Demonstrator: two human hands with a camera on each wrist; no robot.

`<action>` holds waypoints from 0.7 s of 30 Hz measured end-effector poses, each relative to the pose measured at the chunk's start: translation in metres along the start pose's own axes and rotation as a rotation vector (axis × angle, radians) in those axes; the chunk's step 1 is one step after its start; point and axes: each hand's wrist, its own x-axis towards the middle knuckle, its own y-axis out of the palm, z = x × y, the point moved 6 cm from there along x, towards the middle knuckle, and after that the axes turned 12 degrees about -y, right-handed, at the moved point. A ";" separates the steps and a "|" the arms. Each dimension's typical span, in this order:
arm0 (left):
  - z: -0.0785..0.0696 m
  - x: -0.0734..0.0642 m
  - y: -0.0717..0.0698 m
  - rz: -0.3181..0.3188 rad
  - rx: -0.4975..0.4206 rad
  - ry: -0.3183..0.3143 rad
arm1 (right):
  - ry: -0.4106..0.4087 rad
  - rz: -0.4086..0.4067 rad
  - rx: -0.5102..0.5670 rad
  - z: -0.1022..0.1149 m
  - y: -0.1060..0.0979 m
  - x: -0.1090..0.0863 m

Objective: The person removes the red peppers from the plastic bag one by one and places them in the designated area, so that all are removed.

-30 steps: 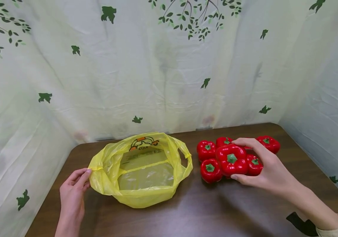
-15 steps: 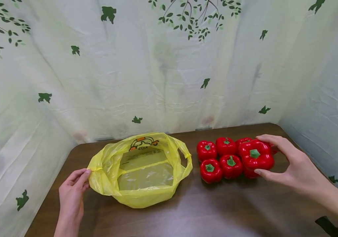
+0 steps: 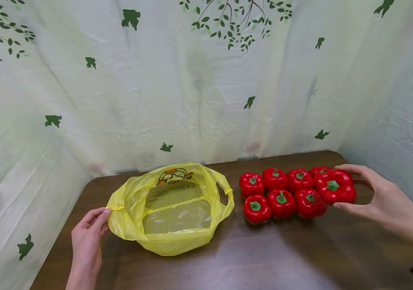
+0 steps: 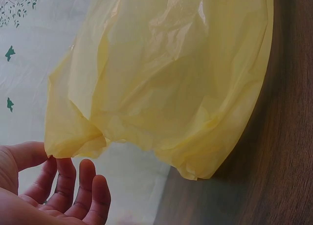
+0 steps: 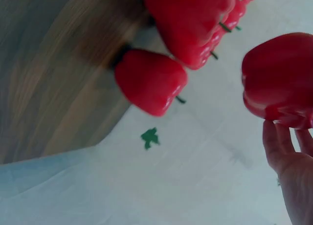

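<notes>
My left hand (image 3: 87, 239) pinches the left edge of a yellow plastic bag (image 3: 175, 243) between thumb and index finger. The bag's mouth faces up, held wide, and its inside shows bare plastic. In the left wrist view the bag's side (image 4: 161, 83) hangs in creases from the pinch, the other fingers loosely bent. My right hand (image 3: 385, 199) grips a glossy red bell pepper (image 3: 345, 187) with a green stem, at the right end of two rows of similar peppers (image 3: 281, 207). The right wrist view shows this held pepper (image 5: 283, 78) raised, apart from a standing pepper (image 5: 149, 80).
A dark wooden table (image 3: 206, 272) carries everything, its front part bare brown wood. Pale curtains (image 3: 177, 88) printed with green leaves close in the back and both sides. The bag's right handle loop (image 3: 230, 201) lies near the leftmost peppers (image 3: 251, 186).
My right hand has carried the bell pepper rightward, from over the middle of the rows to their right end, uncovering peppers beneath. The left hand and bag have stayed nearly still.
</notes>
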 end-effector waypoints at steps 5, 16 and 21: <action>0.000 -0.001 0.000 -0.001 0.002 0.002 | 0.010 0.029 0.005 -0.015 0.001 -0.007; -0.001 -0.003 0.001 -0.004 0.001 0.007 | 0.291 0.108 0.102 -0.069 0.010 -0.041; -0.001 -0.003 0.001 -0.009 0.008 0.003 | 0.422 0.204 0.134 -0.087 0.021 -0.053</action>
